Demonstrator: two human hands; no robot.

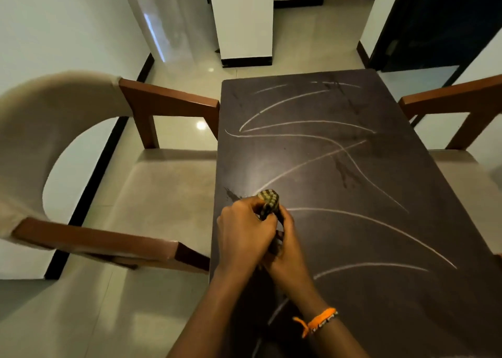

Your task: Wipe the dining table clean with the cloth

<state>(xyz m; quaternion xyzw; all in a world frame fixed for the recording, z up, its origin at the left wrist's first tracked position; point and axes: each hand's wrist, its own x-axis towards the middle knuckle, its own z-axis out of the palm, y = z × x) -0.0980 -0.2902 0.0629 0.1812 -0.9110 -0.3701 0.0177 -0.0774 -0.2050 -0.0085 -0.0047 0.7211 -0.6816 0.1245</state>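
Unlabelled, checked cloth (pixel 269 200) bunched between left hand (pixel 244 235) and right hand (pixel 289 244).

I see a dark brown rectangular bench (pixel 380 183) running away from me, its top crossed by long pale curved streaks (pixel 339 216) from the near end to the far end. A few darker smudges (pixel 345 172) sit near the middle and toward the far right, and one short one lies by the left edge. It stands on a glossy pale tiled floor (pixel 179 134) that mirrors ceiling lights.
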